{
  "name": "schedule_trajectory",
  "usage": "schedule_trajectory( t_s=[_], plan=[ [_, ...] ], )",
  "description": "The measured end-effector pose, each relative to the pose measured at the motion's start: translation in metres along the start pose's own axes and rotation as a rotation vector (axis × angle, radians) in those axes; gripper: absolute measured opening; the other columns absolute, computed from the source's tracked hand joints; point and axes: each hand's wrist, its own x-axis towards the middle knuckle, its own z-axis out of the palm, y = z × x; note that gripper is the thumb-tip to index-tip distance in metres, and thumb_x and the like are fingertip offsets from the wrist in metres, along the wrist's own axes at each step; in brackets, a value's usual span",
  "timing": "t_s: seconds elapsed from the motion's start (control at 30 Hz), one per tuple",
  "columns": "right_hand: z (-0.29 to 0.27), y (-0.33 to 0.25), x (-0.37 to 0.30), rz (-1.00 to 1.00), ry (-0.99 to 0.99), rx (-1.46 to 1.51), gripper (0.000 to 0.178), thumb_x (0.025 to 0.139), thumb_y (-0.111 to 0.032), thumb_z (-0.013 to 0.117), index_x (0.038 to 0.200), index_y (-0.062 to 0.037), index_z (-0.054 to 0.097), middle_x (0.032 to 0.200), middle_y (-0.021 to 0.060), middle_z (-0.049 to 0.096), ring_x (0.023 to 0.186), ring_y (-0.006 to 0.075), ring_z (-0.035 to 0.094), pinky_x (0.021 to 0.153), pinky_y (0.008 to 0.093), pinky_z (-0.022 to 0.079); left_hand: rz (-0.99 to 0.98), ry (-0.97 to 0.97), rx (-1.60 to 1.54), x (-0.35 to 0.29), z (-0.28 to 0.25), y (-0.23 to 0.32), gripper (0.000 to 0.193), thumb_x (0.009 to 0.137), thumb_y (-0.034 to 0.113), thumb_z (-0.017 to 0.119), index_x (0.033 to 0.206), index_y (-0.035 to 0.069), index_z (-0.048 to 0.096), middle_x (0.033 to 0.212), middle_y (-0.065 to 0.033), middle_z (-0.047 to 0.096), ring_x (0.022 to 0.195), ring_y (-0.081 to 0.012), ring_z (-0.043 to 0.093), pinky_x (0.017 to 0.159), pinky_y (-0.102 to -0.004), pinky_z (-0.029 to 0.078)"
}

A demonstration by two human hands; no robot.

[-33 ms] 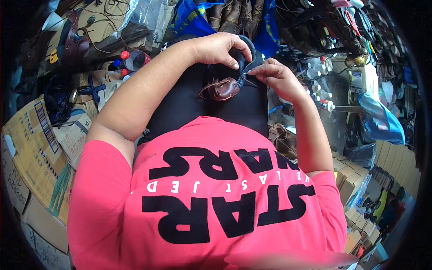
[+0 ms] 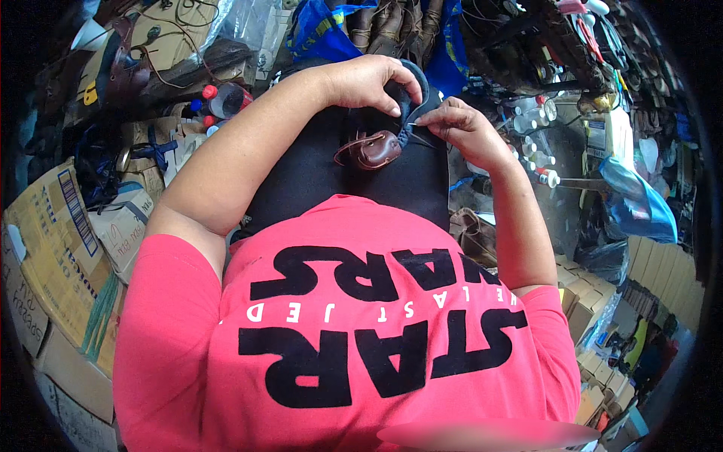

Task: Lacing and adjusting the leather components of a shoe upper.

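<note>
Fingers [image 2: 392, 105] of my left hand [image 2: 365, 83] curl closed over a dark strap [image 2: 419, 84], which arcs up from a small brown leather piece [image 2: 376, 149] lying on my black lap [image 2: 316, 166]. That piece runs roughly left to right, just below both hands. My right hand [image 2: 467, 132] pinches narrowly at the strap's lower end [image 2: 410, 132]; what it grips is too small to tell. Beyond lie white bottles [image 2: 531, 143] and cardboard boxes [image 2: 64, 241].
</note>
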Motion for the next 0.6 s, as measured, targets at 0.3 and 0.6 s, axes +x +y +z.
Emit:
schedule_trajectory(
  t_s=[0.3,0.6],
  plan=[
    [0.027,-0.017,-0.008,-0.088,0.21,-0.14,0.019,0.077,-0.007,0.072,0.095,-0.0086,0.07,0.077,0.0044,0.056,0.07,0.0154,0.057,0.064,0.0288,0.047,0.026,0.494,0.39,-0.018,0.013,-0.003,0.035,0.074,-0.005,0.054,0.104,0.007,0.064,0.106,-0.0133,0.054,0.106,-0.0294,0.053,0.096,-0.0338,0.041],
    [0.06,-0.023,-0.031,-0.174,0.4,-0.562,0.026,0.081,-0.01,0.065,0.107,-0.0141,0.067,0.077,0.0056,0.053,0.076,0.0238,0.054,0.077,0.037,0.04,-0.075,0.556,0.477,-0.081,0.043,0.026,0.023,0.076,0.003,0.065,0.095,0.013,0.071,0.077,-0.0049,0.056,0.08,-0.0227,0.057,0.073,-0.0357,0.045]
  ],
)
